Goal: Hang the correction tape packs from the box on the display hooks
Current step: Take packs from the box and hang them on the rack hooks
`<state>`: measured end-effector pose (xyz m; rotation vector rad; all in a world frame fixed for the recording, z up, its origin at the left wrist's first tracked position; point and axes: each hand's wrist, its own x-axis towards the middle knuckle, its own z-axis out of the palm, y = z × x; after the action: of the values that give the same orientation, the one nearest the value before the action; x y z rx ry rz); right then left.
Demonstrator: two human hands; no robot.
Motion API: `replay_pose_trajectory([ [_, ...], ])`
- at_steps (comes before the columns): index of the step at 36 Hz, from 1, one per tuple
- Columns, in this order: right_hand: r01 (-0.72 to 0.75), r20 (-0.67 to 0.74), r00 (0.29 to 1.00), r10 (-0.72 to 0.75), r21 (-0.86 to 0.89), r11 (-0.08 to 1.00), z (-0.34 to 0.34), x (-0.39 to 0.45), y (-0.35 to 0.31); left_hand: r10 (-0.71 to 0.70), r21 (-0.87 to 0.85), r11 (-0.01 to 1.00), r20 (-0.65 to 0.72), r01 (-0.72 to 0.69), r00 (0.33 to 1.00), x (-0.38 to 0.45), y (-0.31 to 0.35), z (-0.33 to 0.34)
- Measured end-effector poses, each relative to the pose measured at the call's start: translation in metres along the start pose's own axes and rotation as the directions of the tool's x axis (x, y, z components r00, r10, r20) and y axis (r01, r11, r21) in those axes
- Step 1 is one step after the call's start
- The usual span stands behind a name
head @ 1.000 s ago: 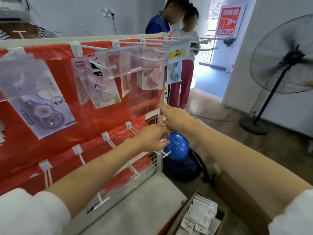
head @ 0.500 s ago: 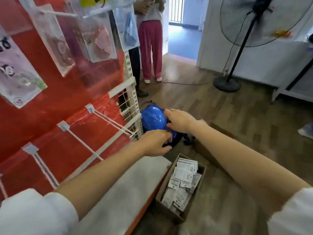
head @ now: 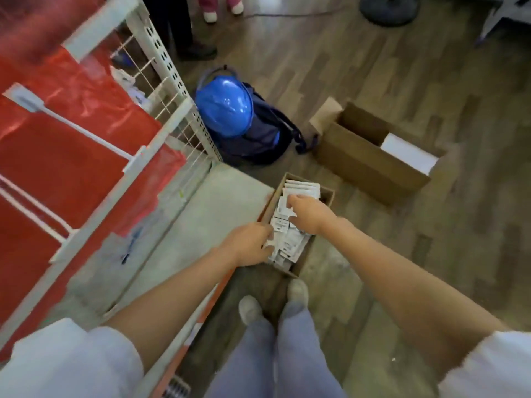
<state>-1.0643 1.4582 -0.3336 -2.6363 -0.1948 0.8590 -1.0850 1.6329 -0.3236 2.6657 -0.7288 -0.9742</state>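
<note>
A small open cardboard box (head: 328, 194) sits on the wood floor beside the display's grey base shelf (head: 201, 214). It is full of white correction tape packs (head: 303, 187). Both hands are down inside it. My left hand (head: 248, 247) curls its fingers round packs at the box's near left side. My right hand (head: 310, 214) grips a pack in the middle of the box between bent fingers and thumb. White display hooks (head: 86, 133) stick out bare from the red panel (head: 63, 159) on the left.
A blue hard hat (head: 224, 106) lies on a dark backpack (head: 267, 136) past the rack's corner post. A larger cardboard box (head: 370, 159) stands open to the right. A fan base (head: 388, 7) and another person's shoes (head: 209, 15) are at the top. My feet (head: 250, 310) are by the box.
The view has tilted from the hooks down to the floor. Both hands dropped from in front of the rack into the box and closed on packs.
</note>
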Motion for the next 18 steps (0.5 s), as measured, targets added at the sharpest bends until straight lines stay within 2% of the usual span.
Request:
replay_pose_trajectory([
  [4, -0.081, 0.083, 0.994, 0.077, 0.043, 0.996, 0.053, 0.015, 0.023, -0.045, -0.085, 0.995, 0.057, 0.050, 0.997, 0.021, -0.009, 0.046],
  [9, -0.153, 0.162, 0.977, 0.138, 0.084, 0.985, 0.119, 0.036, 0.048, -0.123, -0.229, 0.964, 0.054, 0.132, 0.991, 0.049, -0.023, 0.102],
  [18, -0.263, 0.246, 0.945, 0.217, 0.171, 0.950, 0.217, 0.084, 0.096, -0.225, -0.300, 0.922, 0.099, 0.245, 0.969, 0.108, -0.067, 0.180],
])
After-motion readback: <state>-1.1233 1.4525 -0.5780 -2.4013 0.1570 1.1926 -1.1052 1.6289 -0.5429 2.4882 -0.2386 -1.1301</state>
